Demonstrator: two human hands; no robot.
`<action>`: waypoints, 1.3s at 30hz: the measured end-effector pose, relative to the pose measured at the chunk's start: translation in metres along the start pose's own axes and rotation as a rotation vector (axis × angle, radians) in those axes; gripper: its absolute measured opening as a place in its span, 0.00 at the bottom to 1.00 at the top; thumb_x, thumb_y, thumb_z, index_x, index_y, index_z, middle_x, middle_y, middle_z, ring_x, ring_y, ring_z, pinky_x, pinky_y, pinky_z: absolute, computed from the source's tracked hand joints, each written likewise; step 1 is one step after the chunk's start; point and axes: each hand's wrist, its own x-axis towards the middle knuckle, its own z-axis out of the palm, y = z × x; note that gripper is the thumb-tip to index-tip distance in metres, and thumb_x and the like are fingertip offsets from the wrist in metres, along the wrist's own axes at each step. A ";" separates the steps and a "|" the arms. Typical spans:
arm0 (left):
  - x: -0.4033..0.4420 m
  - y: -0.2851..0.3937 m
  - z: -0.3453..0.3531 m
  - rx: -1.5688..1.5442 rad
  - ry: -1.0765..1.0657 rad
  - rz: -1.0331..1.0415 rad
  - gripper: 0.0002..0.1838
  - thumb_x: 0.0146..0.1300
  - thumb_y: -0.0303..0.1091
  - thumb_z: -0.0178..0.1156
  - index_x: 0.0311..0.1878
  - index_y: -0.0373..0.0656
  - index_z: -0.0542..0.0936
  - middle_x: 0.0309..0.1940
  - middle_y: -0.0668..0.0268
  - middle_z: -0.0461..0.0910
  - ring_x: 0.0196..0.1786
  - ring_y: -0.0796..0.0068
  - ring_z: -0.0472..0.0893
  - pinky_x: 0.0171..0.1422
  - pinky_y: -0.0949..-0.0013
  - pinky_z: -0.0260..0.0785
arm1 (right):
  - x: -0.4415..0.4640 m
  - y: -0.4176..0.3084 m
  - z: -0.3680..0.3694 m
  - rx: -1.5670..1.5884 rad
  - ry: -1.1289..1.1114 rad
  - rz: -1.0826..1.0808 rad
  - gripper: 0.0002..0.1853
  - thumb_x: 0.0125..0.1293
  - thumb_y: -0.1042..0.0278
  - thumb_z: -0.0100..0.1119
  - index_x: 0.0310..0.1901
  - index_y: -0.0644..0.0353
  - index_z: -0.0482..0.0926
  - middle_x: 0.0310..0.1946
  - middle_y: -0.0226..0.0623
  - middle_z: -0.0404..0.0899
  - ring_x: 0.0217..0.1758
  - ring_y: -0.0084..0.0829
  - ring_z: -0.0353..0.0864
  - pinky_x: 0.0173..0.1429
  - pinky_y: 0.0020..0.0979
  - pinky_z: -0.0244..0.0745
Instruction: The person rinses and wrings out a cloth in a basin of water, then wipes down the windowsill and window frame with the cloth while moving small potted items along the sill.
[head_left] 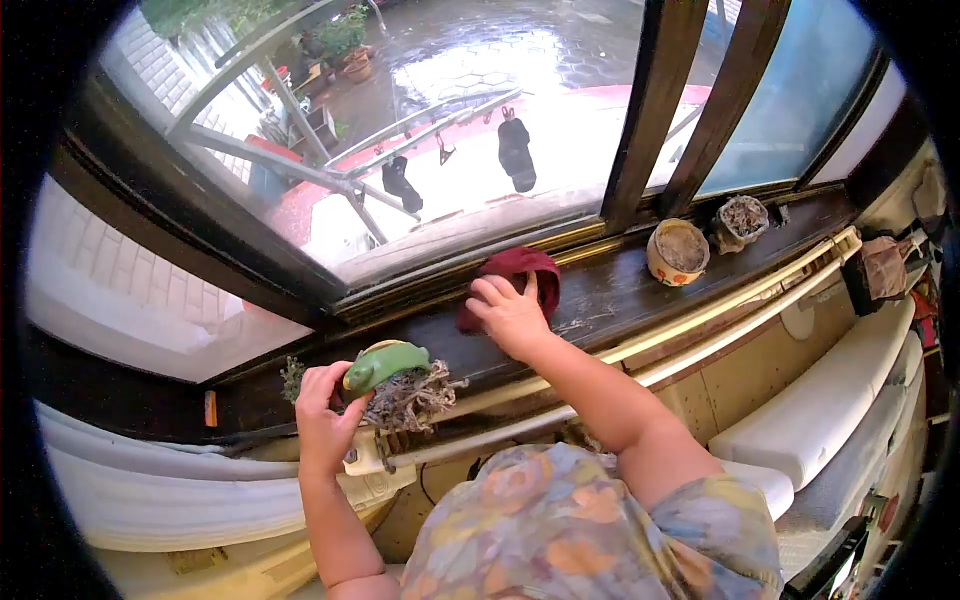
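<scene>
Left fingers (320, 380), half-closed, are holding a smooth, green, rounded pot (385, 367), best kept level, over the dark wooden sill (615, 300)'s near edge; right fingers (492, 291), half-open, are pressing crumpled maroon cloth (541, 266) near the far edge.

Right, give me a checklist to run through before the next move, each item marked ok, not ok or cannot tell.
1. Left hand has hold of the green planter: ok, fingers gripping one end.
2. Green planter set down on the sill: not ok, it is in the hand, dried plant sticking out.
3. Right hand on the dark red cloth: ok, fingers lie over it.
4. Sill beside the cloth free of debris: not ok, pale dry bits lie there.
5. Patterned pot and the pot beyond it upright, apart from the cloth: ok.
6. Cloth damp or dry: cannot tell.
</scene>
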 end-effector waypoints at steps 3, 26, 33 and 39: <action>0.005 -0.003 0.009 -0.013 0.004 0.008 0.19 0.42 0.22 0.66 0.41 0.40 0.77 0.32 0.64 0.73 0.34 0.69 0.71 0.35 0.71 0.65 | -0.009 0.031 0.000 0.040 -0.002 0.053 0.16 0.56 0.72 0.53 0.47 0.48 0.76 0.57 0.29 0.65 0.63 0.31 0.61 0.60 0.61 0.56; 0.054 0.001 0.067 -0.198 -0.064 0.064 0.19 0.41 0.24 0.67 0.41 0.41 0.78 0.30 0.67 0.73 0.29 0.74 0.68 0.34 0.73 0.62 | -0.028 0.089 -0.010 0.281 0.281 -0.006 0.12 0.50 0.75 0.52 0.39 0.54 0.78 0.46 0.32 0.74 0.54 0.36 0.70 0.52 0.38 0.68; 0.062 0.000 0.081 -0.243 -0.096 0.126 0.19 0.42 0.24 0.68 0.42 0.41 0.78 0.30 0.66 0.72 0.29 0.74 0.68 0.33 0.74 0.63 | -0.053 0.135 -0.022 0.227 0.473 0.292 0.15 0.41 0.84 0.51 0.33 0.58 0.78 0.41 0.37 0.76 0.49 0.42 0.73 0.52 0.38 0.69; 0.069 -0.010 0.088 -0.307 -0.133 0.119 0.19 0.42 0.26 0.69 0.42 0.41 0.78 0.29 0.68 0.72 0.29 0.75 0.68 0.34 0.74 0.63 | -0.059 0.098 -0.019 0.209 0.315 0.162 0.12 0.46 0.77 0.55 0.35 0.55 0.79 0.42 0.35 0.76 0.50 0.39 0.73 0.50 0.40 0.68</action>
